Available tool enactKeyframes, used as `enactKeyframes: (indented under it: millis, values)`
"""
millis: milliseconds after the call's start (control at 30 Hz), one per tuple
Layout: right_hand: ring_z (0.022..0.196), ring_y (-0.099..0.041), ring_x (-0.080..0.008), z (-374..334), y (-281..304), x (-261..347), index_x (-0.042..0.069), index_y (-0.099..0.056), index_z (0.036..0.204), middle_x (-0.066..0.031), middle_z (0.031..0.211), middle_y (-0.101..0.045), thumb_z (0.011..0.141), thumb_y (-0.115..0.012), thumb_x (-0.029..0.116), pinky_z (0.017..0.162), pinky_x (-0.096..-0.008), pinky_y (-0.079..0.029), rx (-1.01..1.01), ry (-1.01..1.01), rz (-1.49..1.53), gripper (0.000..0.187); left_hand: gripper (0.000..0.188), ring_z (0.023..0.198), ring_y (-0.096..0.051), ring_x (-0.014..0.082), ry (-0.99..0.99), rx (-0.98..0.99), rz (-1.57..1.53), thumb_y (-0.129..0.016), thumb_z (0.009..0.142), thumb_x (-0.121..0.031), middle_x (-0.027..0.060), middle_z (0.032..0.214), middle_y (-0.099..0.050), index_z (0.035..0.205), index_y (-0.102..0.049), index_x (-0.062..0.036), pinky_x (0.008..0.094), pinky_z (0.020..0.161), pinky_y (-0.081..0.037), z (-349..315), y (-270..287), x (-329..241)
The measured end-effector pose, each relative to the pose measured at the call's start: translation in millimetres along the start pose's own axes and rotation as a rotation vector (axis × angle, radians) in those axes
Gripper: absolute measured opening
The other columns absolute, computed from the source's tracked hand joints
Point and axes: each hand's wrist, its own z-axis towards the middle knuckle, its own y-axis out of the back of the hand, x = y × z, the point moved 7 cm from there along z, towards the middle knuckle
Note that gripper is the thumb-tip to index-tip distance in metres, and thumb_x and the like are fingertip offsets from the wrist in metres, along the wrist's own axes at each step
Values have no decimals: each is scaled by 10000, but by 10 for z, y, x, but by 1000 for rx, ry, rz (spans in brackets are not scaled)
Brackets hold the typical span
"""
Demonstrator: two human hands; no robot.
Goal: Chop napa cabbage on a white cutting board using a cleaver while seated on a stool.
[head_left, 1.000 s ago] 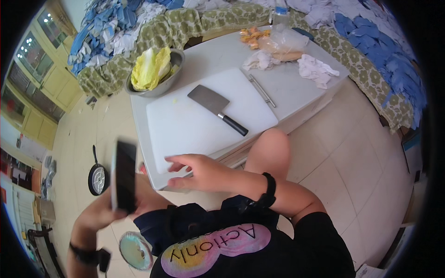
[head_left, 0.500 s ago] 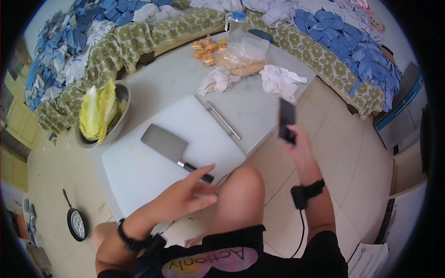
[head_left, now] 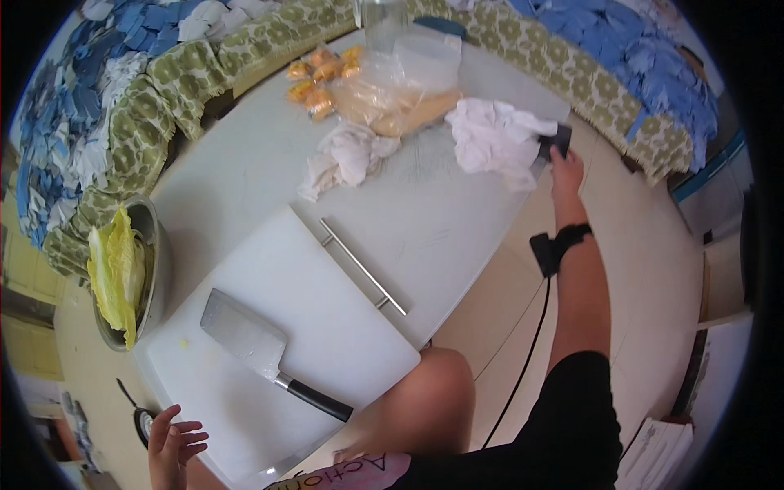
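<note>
At the far right edge of the table, my right hand [head_left: 567, 170] is closed on a black phone-like slab [head_left: 555, 144], partly hidden by a crumpled white cloth [head_left: 494, 143] beside it. My left hand [head_left: 173, 445] hangs at the lower left by the cutting board's edge, fingers apart and holding nothing. A cleaver [head_left: 245, 331] with a black handle lies flat on the white cutting board [head_left: 327, 327], its handle pointing toward me. To the left, a metal bowl [head_left: 162, 269] holds yellow-green cabbage leaves [head_left: 117, 278].
A metal bar handle [head_left: 363, 267] lies along the board's far edge. Further back are another crumpled cloth [head_left: 351, 155], orange-wrapped packets [head_left: 314, 82], a plastic bag [head_left: 408, 98] and a clear jug [head_left: 384, 20]. A pan [head_left: 144, 425] is on the floor at left.
My right hand has carried the black slab forward and right to the white cloth. My left hand has moved away from the cleaver handle to the lower left. The view has shifted.
</note>
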Motion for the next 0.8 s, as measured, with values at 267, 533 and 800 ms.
enactKeyframes:
  millis: [267,533,800]
  values:
    - [965,-540,-201,-760,-372,-293,21,-619,1240,-83,1089,-636,930,-579,520,821,-358,-451,349,-254,12,589,579,1023,-617,193,-135,-333,-81,-565,1004,-297,122,1214,-590,1496,-319,-115,323,855,-513,151,661,375]
    - [762,-502,-81,-2135,414,940,93,-595,869,8,958,-611,950,-662,231,752,-248,-432,761,13,-71,173,695,1229,-505,245,-733,-518,380,-734,868,-169,163,1344,-504,1460,-383,-68,382,985,-462,905,1222,-509]
    - [1063,-571,-298,-4299,557,2946,31,-603,869,-123,1120,-619,815,-689,51,939,-398,-444,972,737,9,103,899,1247,-519,354,-460,-882,778,-765,726,-587,196,1316,-522,1388,-462,-59,455,982,-490,1651,1208,-1300]
